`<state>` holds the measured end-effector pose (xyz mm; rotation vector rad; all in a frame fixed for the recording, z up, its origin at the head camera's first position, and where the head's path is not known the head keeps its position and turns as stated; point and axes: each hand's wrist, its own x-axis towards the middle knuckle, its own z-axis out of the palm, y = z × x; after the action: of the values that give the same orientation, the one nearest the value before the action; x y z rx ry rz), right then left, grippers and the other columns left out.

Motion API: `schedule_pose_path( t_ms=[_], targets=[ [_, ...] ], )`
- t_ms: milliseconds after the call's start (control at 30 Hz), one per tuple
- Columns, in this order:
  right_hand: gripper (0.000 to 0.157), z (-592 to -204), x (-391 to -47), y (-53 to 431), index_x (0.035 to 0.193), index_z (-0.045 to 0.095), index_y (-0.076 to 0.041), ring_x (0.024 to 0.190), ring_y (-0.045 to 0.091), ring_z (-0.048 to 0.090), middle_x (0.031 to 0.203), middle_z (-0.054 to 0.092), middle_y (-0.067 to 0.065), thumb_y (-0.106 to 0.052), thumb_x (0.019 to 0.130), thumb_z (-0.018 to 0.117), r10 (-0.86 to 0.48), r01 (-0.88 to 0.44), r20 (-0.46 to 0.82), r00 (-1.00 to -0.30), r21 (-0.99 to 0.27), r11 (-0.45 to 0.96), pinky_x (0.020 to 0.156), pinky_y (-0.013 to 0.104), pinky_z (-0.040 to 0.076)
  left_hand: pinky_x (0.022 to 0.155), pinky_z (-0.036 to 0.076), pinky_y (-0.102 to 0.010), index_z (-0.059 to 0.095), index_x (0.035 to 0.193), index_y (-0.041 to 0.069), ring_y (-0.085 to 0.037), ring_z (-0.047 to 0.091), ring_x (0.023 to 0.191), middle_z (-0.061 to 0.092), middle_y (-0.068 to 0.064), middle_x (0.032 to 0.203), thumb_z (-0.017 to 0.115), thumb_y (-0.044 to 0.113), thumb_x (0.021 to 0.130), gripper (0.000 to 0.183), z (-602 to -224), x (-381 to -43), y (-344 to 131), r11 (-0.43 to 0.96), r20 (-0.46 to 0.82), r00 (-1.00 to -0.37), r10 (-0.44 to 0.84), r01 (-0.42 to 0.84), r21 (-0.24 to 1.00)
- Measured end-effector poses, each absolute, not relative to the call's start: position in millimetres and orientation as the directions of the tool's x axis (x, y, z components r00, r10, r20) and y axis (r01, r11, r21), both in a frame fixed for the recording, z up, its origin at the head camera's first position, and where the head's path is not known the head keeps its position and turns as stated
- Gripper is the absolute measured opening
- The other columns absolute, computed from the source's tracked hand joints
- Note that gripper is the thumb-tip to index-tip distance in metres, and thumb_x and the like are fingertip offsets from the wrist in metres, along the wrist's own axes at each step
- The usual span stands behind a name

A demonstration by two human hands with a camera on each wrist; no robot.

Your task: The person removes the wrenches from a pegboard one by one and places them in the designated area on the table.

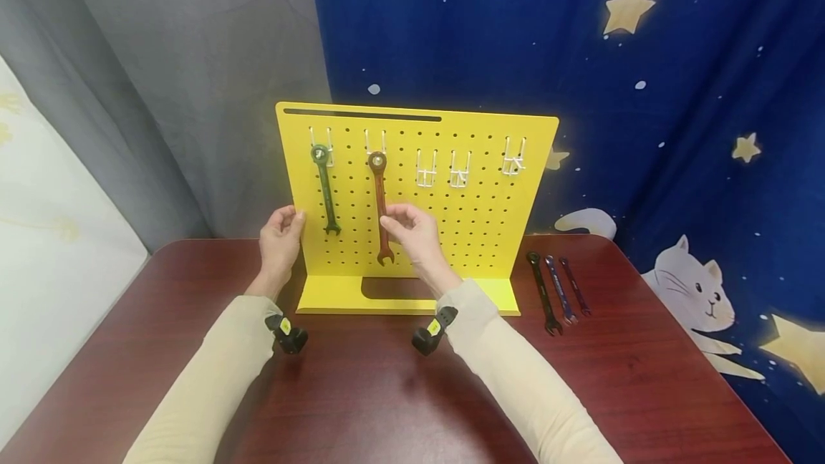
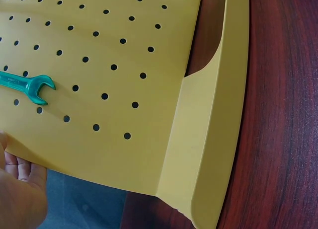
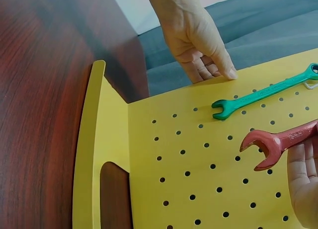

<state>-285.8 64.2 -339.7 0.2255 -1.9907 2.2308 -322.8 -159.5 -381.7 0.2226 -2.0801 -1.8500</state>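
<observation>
My right hand pinches the shaft of a red combination wrench between thumb and fingers. The ring end of that wrench is up at a white hook on the yellow pegboard, and its open jaw points down. In the right wrist view the red wrench stands a little off the board's face. My left hand grips the board's left edge, thumb at the front and fingers behind, as the right wrist view shows. Beside it a green combination wrench hangs by its ring end from the leftmost hook.
Three white hooks, a left one, a middle one and a right one, carry no wrench. Right of the board, a black wrench, a blue wrench and a small purple wrench lie on the dark red table.
</observation>
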Motion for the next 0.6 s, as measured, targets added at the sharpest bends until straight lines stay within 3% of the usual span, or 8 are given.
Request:
schedule_pose_path(
  t_ms=[600],
  targets=[
    [0.021, -338.1, -280.3, 70.4, 0.105, 0.060, 0.009, 0.073, 0.006, 0.060, 0.083, 0.064, -0.003, 0.002, 0.086, 0.064, -0.055, -0.181, 0.191, -0.980, -0.971, -0.153, 0.075, 0.030, 0.056, 0.084, 0.042, -0.018, 0.052, 0.123, 0.003, -0.007, 0.050, 0.098, 0.055, -0.004, 0.114, 0.055, 0.030, 0.095, 0.039, -382.1, -322.4, -159.7, 0.142, 0.152, -0.930, -0.336, 0.109, 0.984]
  ],
)
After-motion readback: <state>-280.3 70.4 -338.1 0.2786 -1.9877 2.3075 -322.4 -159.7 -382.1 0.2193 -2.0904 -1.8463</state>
